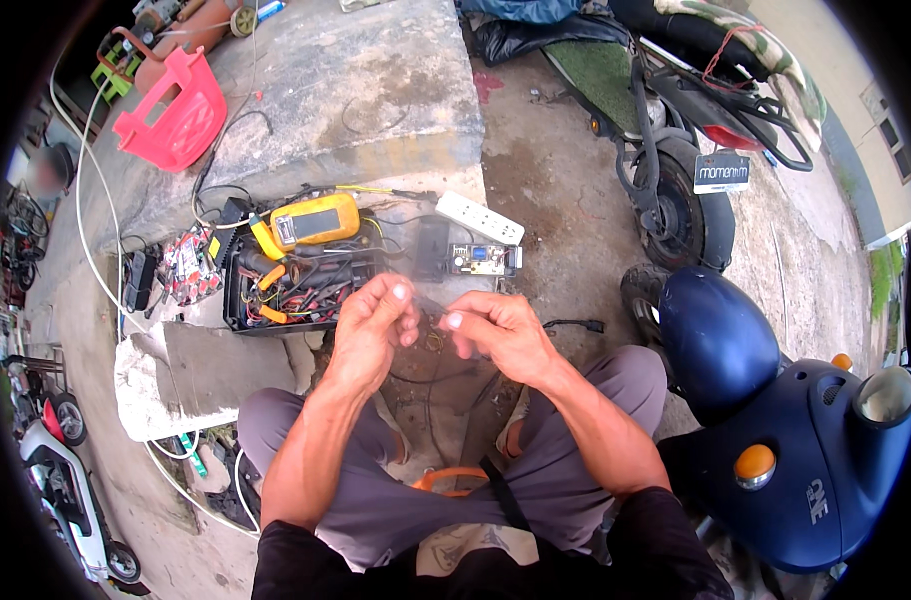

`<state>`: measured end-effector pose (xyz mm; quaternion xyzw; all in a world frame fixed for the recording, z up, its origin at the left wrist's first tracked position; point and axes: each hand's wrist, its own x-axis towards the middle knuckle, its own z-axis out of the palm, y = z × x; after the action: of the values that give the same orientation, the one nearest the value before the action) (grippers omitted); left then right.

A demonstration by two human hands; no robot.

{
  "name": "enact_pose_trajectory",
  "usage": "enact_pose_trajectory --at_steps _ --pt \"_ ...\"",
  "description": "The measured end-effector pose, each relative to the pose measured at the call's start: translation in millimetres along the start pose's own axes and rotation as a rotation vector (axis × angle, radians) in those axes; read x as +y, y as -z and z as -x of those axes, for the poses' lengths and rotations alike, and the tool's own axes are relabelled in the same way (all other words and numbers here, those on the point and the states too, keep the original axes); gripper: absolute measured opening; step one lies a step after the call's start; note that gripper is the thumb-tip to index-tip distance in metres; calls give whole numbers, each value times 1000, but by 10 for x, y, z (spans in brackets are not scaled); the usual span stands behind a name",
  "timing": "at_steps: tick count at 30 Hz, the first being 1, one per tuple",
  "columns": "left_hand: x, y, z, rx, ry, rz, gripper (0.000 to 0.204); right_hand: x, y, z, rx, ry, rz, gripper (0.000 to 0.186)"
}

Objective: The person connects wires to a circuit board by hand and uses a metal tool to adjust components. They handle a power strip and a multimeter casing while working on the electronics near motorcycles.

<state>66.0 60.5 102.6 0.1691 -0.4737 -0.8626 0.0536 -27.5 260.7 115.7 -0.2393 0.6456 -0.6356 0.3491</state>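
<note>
My left hand (pixel 380 315) and my right hand (pixel 490 330) are raised between my knees, fingertips pinched around a thin, dark, wire-like piece (pixel 430 305), too small to make out clearly. Beyond my left hand sits an open black toolbox (pixel 293 285) full of tools and cables, with a yellow handheld meter (pixel 313 220) on top. Past the gap between my hands lie an exposed circuit board (pixel 480 259), a dark, translucent casing (pixel 431 240) and a white power strip (pixel 480 218). Cables hang down below my hands.
A dark blue scooter (pixel 745 450) is close on my right, another with a green deck (pixel 595 90) behind it. A concrete step (pixel 365 90) carries a red plastic basket (pixel 175 140). A broken white block (pixel 155 380), loose cables and parked two-wheelers (pixel 65 480) are on my left.
</note>
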Motion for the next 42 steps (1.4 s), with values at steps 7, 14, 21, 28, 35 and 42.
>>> enact_pose_trajectory --at_steps 7,14,21,28,35,42 --pt "60 5 -6 -33 27 -143 17 28 -15 21 -1 -24 -39 21" --pt "91 -28 26 -26 13 -279 18 120 -43 -6 48 70 -40 18" --pt "93 4 31 -50 -7 -327 20 115 -67 -6 87 109 72 16" --pt "90 24 47 -56 -19 -352 18 134 -72 -15 56 125 11 16" --pt "70 50 12 13 -34 -294 18 159 -82 -17 58 87 -25 18" --pt "58 72 -31 7 -2 -259 19 152 -75 -9 149 176 171 14"
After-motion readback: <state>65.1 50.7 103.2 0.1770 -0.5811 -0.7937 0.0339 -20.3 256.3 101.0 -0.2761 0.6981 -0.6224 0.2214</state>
